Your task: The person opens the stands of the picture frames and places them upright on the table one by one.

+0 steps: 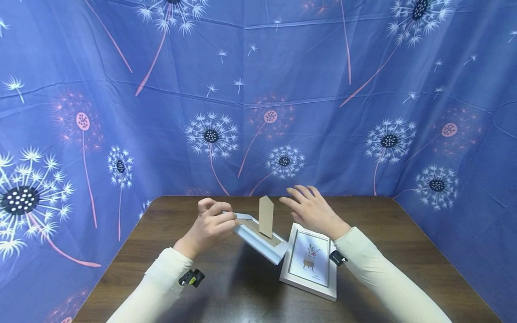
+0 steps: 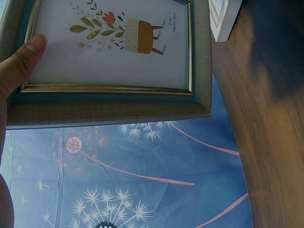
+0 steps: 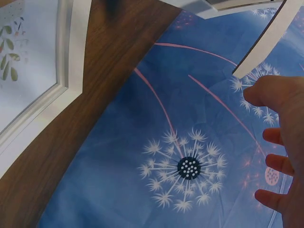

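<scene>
My left hand (image 1: 210, 226) grips a picture frame (image 1: 260, 246) by its left end, tilted over the table with its back facing up. From that back a cardboard stand leg (image 1: 265, 217) sticks out. In the left wrist view, the thumb (image 2: 28, 54) presses the front of the frame (image 2: 109, 108), over a print of a flowerpot on legs. My right hand (image 1: 313, 210) hovers with fingers spread, to the right of the stand leg. The right wrist view shows a gap between the thumb and the leg (image 3: 270, 38); nothing is held.
A second, white picture frame (image 1: 286, 270) lies face up on the wooden table (image 1: 169, 229), below my right hand; the held frame's lower corner overlaps it in the head view. A blue dandelion-print cloth (image 1: 323, 134) hangs behind the table and along its sides.
</scene>
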### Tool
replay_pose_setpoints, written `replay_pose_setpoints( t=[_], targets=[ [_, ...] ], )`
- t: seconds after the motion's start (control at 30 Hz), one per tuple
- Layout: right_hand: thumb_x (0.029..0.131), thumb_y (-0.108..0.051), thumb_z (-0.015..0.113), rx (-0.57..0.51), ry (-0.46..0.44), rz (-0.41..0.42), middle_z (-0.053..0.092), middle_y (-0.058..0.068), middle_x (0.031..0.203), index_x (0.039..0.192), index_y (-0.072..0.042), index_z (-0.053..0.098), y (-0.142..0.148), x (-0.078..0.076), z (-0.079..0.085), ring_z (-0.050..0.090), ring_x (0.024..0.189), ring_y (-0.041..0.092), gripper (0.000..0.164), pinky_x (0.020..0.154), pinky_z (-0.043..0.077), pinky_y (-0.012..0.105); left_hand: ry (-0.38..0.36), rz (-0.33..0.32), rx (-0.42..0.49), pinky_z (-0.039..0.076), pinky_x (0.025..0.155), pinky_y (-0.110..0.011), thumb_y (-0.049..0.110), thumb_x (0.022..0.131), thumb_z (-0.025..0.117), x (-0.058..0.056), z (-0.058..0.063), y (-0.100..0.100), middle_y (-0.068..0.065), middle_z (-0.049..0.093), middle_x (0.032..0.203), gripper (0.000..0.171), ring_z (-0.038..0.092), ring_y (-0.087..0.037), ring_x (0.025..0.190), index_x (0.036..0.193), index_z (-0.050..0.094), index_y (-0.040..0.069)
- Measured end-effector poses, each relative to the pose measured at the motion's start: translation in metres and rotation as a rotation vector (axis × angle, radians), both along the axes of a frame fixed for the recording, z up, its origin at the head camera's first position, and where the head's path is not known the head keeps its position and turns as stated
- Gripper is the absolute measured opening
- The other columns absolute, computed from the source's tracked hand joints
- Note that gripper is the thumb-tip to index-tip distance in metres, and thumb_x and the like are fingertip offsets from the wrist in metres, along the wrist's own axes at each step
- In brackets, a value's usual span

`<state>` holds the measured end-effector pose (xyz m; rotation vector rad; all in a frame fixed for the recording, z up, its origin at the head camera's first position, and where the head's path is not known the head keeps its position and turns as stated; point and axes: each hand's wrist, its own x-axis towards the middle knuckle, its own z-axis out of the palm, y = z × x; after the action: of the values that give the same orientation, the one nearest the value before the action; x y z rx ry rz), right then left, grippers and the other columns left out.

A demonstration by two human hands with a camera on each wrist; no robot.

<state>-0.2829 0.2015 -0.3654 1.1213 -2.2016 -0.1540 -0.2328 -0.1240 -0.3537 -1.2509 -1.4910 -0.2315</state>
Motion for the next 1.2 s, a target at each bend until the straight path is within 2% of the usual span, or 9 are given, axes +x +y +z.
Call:
replay_pose_setpoints(
  t=[0.13,0.27,0.37,0.47,0.57,0.63,0.77,0.87,1.2],
  targets=[
    [0.081,-0.019,0.078,-0.017,-0.010,-0.020,0.058,0.015,0.132,0.132,-0.017,0.060,0.004,0.000,-0.001,0.052,0.120,0.038,0.054,0.094,0.043,0.057,-0.011,0.003,0.025,0.028,0.080,-0.049,0.003,0.083,0.059,0.000,0.001,-0.001,0.007,0.066,0.080,0.014,0.059,-0.018,0.084,0.084,0.069,0.013],
    [0.082,-0.020,0.078,-0.034,-0.023,-0.041,0.058,0.016,0.131,0.132,-0.016,0.060,0.010,0.001,-0.002,0.052,0.120,0.038,0.054,0.094,0.042,0.057,-0.014,-0.002,0.057,0.027,0.079,-0.050,0.004,0.077,0.065,-0.001,0.002,-0.002,0.006,0.067,0.081,0.013,0.059,-0.019,0.084,0.085,0.070,0.012],
    [0.082,-0.021,0.078,-0.048,-0.030,-0.055,0.058,0.016,0.131,0.132,-0.016,0.059,0.014,0.002,-0.004,0.051,0.120,0.038,0.053,0.094,0.042,0.057,-0.020,-0.002,0.073,0.027,0.079,-0.050,0.008,0.077,0.068,-0.002,0.002,-0.003,0.005,0.068,0.081,0.012,0.059,-0.020,0.084,0.086,0.072,0.012],
    [0.082,-0.021,0.079,-0.060,-0.032,-0.061,0.059,0.017,0.130,0.132,-0.015,0.059,0.017,0.002,-0.007,0.051,0.119,0.039,0.054,0.093,0.042,0.056,-0.023,0.006,0.088,0.026,0.080,-0.050,0.011,0.086,0.066,-0.003,0.003,-0.003,0.005,0.068,0.080,0.008,0.059,-0.020,0.083,0.088,0.074,0.013],
    [0.081,-0.020,0.080,-0.063,-0.026,-0.060,0.059,0.017,0.128,0.131,-0.015,0.060,0.019,0.003,-0.010,0.052,0.117,0.039,0.054,0.092,0.043,0.056,-0.026,0.012,0.100,0.026,0.079,-0.051,0.018,0.095,0.063,-0.003,0.003,-0.004,0.004,0.069,0.080,0.015,0.058,-0.020,0.083,0.088,0.075,0.013],
    [0.080,-0.020,0.080,-0.069,-0.025,-0.055,0.059,0.018,0.127,0.130,-0.014,0.060,0.020,0.003,-0.012,0.053,0.115,0.039,0.054,0.091,0.044,0.056,-0.031,0.016,0.107,0.026,0.079,-0.051,0.021,0.097,0.062,-0.003,0.003,-0.004,0.004,0.069,0.080,0.018,0.058,-0.020,0.082,0.088,0.076,0.013],
    [0.080,-0.019,0.079,-0.094,-0.019,-0.059,0.059,0.018,0.126,0.129,-0.013,0.061,0.022,0.003,-0.015,0.053,0.115,0.040,0.053,0.090,0.043,0.056,-0.045,0.021,0.112,0.026,0.080,-0.050,0.020,0.085,0.070,-0.003,0.003,-0.005,0.004,0.069,0.081,0.010,0.058,-0.021,0.083,0.087,0.076,0.013],
    [0.079,-0.019,0.078,-0.113,-0.018,-0.074,0.059,0.018,0.125,0.128,-0.014,0.061,0.023,0.003,-0.018,0.052,0.114,0.040,0.053,0.090,0.043,0.057,-0.049,0.027,0.113,0.026,0.080,-0.050,0.021,0.076,0.073,-0.003,0.003,-0.006,0.004,0.069,0.080,0.014,0.058,-0.022,0.083,0.087,0.076,0.012],
    [0.078,-0.019,0.074,-0.138,-0.018,-0.132,0.058,0.019,0.124,0.127,-0.013,0.061,0.027,0.005,-0.025,0.053,0.111,0.041,0.051,0.089,0.042,0.058,-0.080,0.038,0.131,0.025,0.080,-0.051,0.024,0.072,0.074,-0.003,0.005,-0.007,0.004,0.069,0.080,0.019,0.056,-0.023,0.082,0.088,0.075,0.013]
  ],
)
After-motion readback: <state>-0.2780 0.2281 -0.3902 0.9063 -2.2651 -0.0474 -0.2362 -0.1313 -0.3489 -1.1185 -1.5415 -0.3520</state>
